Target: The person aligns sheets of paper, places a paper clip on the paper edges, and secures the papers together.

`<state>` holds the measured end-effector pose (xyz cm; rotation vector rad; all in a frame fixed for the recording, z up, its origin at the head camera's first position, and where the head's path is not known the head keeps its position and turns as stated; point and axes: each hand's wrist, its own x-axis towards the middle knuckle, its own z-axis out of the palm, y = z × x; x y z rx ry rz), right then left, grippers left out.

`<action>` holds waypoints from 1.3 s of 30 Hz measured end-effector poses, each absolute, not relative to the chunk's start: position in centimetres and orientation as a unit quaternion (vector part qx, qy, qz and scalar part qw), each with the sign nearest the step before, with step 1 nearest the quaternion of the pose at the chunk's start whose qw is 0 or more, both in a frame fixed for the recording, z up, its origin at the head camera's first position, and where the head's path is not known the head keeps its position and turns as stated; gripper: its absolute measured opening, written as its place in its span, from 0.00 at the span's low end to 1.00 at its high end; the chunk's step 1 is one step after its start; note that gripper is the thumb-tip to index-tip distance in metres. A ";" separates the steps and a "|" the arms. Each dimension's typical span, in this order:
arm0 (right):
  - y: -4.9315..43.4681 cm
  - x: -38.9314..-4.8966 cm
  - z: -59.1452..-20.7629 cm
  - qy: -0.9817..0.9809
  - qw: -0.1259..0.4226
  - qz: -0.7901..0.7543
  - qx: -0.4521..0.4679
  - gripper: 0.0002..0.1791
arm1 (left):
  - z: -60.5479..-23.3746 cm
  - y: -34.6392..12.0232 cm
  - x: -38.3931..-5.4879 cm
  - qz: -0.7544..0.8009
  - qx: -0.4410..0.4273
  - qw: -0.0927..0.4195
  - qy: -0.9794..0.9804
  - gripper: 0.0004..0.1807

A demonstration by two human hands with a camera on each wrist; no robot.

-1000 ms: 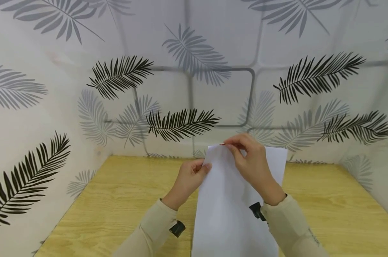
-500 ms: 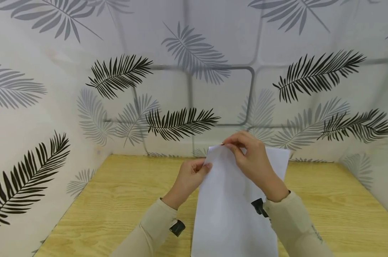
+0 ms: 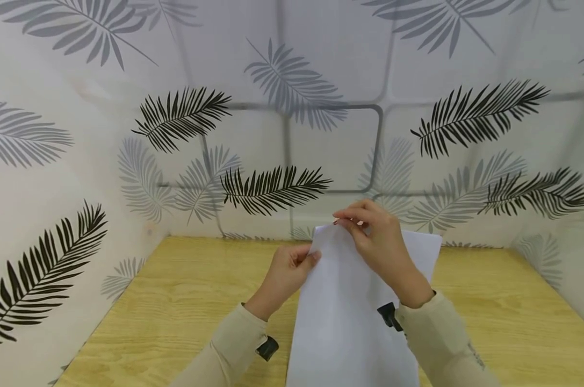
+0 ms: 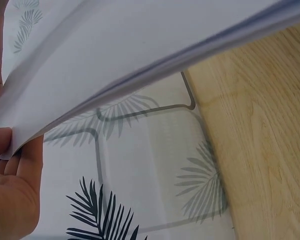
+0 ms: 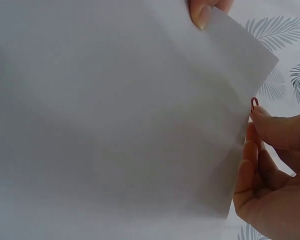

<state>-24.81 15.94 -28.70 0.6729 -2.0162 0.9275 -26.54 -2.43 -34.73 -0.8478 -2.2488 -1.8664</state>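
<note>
A stack of white paper sheets [image 3: 345, 322] stands tilted up from the table, its top edge raised. At its upper left edge, my left hand [image 3: 288, 269] grips the sheets, thumb [image 4: 0, 141] on the near face and fingers behind. My right hand [image 3: 376, 242] pinches a small red paper clip [image 5: 255, 103] right at the top edge, close to the left corner. The clip's rounded loop pokes out past the thumb tip in the right wrist view; its other end is hidden by the fingers.
The sheets stand over a wood-grain table [image 3: 200, 285]. Behind it and at both sides rise walls [image 3: 330, 145] covered with a leaf-patterned sheet. Black wrist mounts [image 3: 267, 348] sit at both sleeve cuffs.
The paper's top edge has dropped slightly and its right corner has shifted a little right. The right hand's fingertips have parted somewhat at the clip. The left hand keeps its grip.
</note>
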 end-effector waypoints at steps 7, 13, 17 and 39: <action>15.5 -24.8 -29.6 -0.777 0.452 0.378 0.220 0.09 | -34.9 -2.2 -26.5 -0.613 -0.279 0.057 -0.737 0.10; 15.3 -24.8 -30.1 -0.758 0.473 0.390 0.223 0.07 | -34.9 -2.2 -26.3 -0.614 -0.281 0.055 -0.736 0.10; 15.2 -24.7 -30.1 -0.754 0.471 0.394 0.232 0.07 | -35.0 -2.2 -26.3 -0.610 -0.279 0.058 -0.739 0.10; 15.2 -25.3 -30.4 -0.750 0.470 0.382 0.266 0.07 | -35.0 -2.3 -26.4 -0.601 -0.273 0.066 -0.748 0.10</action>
